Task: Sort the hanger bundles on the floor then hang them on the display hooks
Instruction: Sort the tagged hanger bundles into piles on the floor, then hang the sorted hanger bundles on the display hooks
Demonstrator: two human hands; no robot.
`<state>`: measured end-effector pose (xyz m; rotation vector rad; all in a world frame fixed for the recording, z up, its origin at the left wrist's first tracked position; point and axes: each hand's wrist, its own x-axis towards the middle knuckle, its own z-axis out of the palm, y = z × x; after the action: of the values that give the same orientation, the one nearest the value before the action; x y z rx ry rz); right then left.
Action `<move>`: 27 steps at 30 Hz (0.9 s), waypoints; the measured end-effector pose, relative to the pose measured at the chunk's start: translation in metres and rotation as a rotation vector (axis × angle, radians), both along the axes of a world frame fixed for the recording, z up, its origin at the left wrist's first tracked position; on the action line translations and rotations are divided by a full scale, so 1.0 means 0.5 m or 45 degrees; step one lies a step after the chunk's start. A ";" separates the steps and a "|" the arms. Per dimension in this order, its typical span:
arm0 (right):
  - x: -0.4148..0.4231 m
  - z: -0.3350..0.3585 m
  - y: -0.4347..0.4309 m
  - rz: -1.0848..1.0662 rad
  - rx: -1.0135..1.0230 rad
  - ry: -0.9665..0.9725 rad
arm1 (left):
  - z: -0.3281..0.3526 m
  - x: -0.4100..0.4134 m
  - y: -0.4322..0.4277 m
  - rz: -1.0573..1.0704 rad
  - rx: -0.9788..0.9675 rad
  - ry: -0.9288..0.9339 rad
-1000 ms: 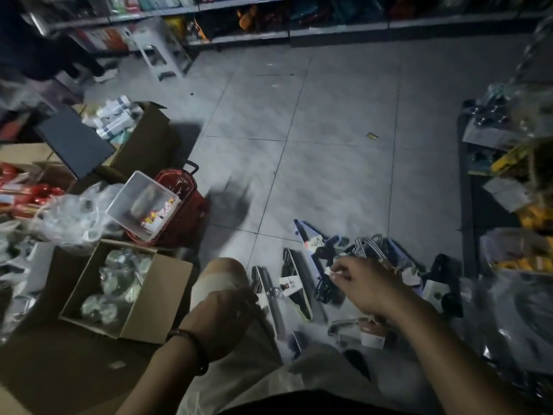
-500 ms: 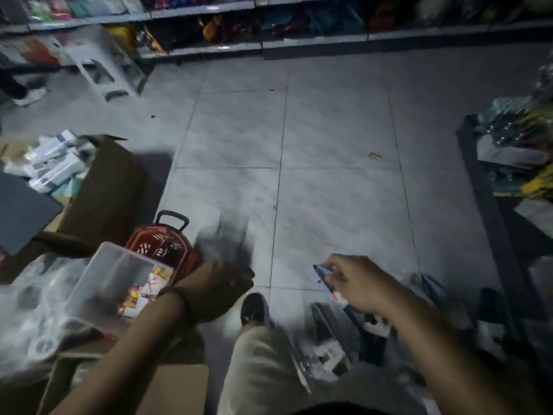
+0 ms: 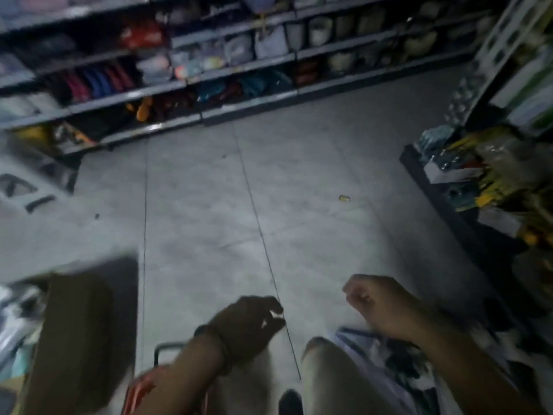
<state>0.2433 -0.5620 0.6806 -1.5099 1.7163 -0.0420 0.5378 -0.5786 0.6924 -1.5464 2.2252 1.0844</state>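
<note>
The view is blurred and dim. My right hand (image 3: 378, 307) hovers low over the tiled floor with its fingers curled into a fist; whether it grips anything cannot be made out. Just beneath it and my forearm lie the hanger bundles (image 3: 389, 363), a dark and white heap with a blue edge, mostly hidden by my arm and knee. My left hand (image 3: 250, 326), with a dark band on its wrist, hangs above the floor to the left, fingers curled inward and nothing seen in them.
A cardboard box (image 3: 77, 339) and a red basket (image 3: 143, 387) stand at the lower left. Stocked shelving (image 3: 239, 70) runs along the far side. A dark rack of goods (image 3: 449, 205) lines the right. A small yellow scrap (image 3: 344, 198) lies on the floor.
The view has swung upward, so the hanger heap has dropped to the bottom edge. My left hand has come off my knee and forward; my right hand has lifted above the bundles.
</note>
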 end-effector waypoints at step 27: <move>-0.176 -0.010 -0.190 -1.921 -0.087 0.160 | -0.031 -0.761 -0.685 -1.813 0.133 -0.074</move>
<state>0.1552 -0.6571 0.6757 0.0469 2.5572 -0.7773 0.1571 -0.9211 0.6771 0.2367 2.2971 0.5867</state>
